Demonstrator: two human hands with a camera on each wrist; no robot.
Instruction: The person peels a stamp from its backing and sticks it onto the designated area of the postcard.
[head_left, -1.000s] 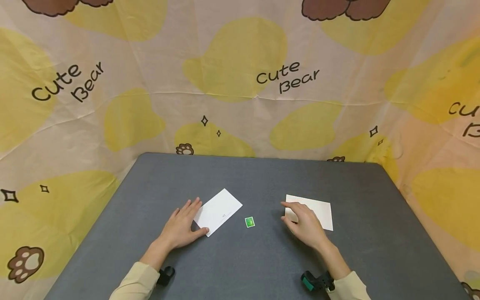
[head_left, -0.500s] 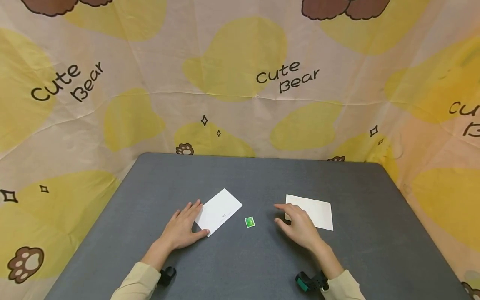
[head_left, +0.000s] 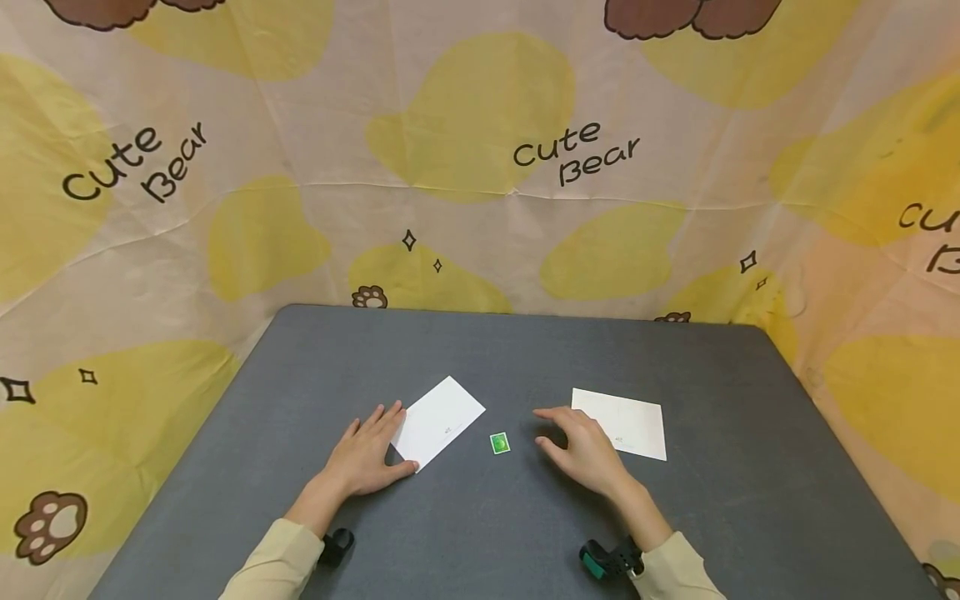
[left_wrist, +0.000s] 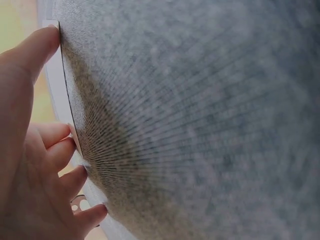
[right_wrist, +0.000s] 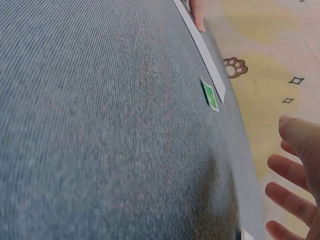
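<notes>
Right hand (head_left: 583, 454) shifted inward; patterned cloth (head_left: 315, 142) backs table (head_left: 465, 533)

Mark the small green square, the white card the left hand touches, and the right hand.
Green square (head_left: 499, 443): head view, middle of its face.
Touched white card (head_left: 439, 422): head view, upper face.
Right hand (head_left: 582, 451): head view, its back.

Soft, even light fills the head view, warmer on the cloth (head_left: 877, 167) rightward of the right hand (head_left: 588, 457), which casts a faint shadow on the table (head_left: 480, 533). Both wrist views show brownish shadows beside the fingers and a bowed table edge; away from the left hand (left_wrist: 37, 170), the table blurs and darkens.
</notes>
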